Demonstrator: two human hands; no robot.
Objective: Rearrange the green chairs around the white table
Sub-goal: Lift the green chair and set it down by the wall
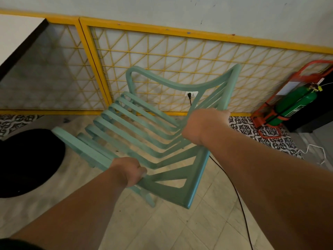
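Note:
A pale green slatted chair fills the middle of the view, tilted and seen from above, in front of the yellow lattice wall. My left hand grips the near armrest. Farther right, my right hand grips the top of the backrest. The chair's lower legs are mostly hidden by its seat and my arms. A corner of the white table, edged in black, shows at the upper left.
A black round table base sits on the floor at left. A green cylinder in a red stand is at right by the wall. A black cable and a white cable trail over the tiled floor.

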